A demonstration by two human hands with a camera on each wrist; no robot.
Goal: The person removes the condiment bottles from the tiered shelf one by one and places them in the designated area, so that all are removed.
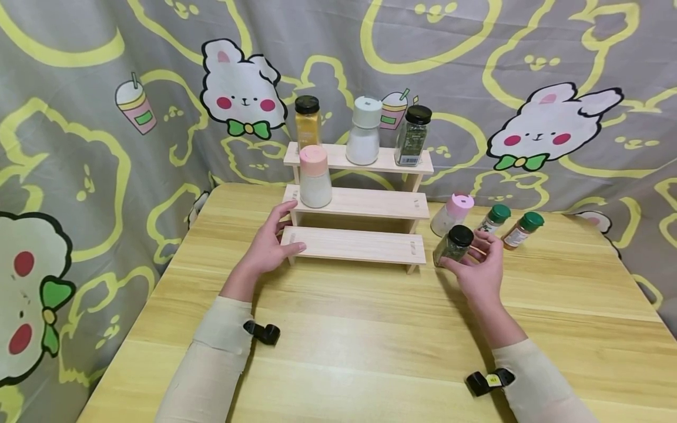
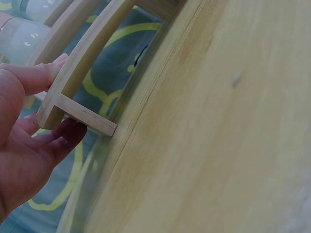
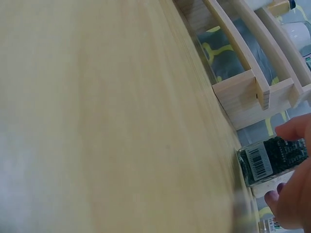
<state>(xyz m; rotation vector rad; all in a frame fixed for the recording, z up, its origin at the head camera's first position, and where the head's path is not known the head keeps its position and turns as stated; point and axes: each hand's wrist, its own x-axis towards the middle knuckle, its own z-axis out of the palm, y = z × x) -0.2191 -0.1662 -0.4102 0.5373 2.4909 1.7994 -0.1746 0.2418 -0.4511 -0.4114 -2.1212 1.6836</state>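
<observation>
My left hand (image 1: 266,245) grips the left end of a three-tier wooden shelf rack (image 1: 362,245), thumb on top of the lowest board and fingers beneath, as the left wrist view confirms. To the right of the rack, my right hand (image 1: 483,275) holds a glass spice jar (image 1: 448,254) with a black cap and dark green contents between thumb and fingers. In the right wrist view a barcode label shows on this jar (image 3: 274,159); its base is at or very near the tabletop. Just behind it stands a pink-capped shaker (image 1: 452,215).
On the top tier stand a yellow spice jar (image 1: 308,124), a white-capped shaker (image 1: 364,132) and a black-capped herb jar (image 1: 412,138). A peach-capped shaker (image 1: 315,179) is on the middle tier's left. Two green-capped jars (image 1: 494,218) stand far right. A patterned curtain (image 1: 338,35) hangs behind.
</observation>
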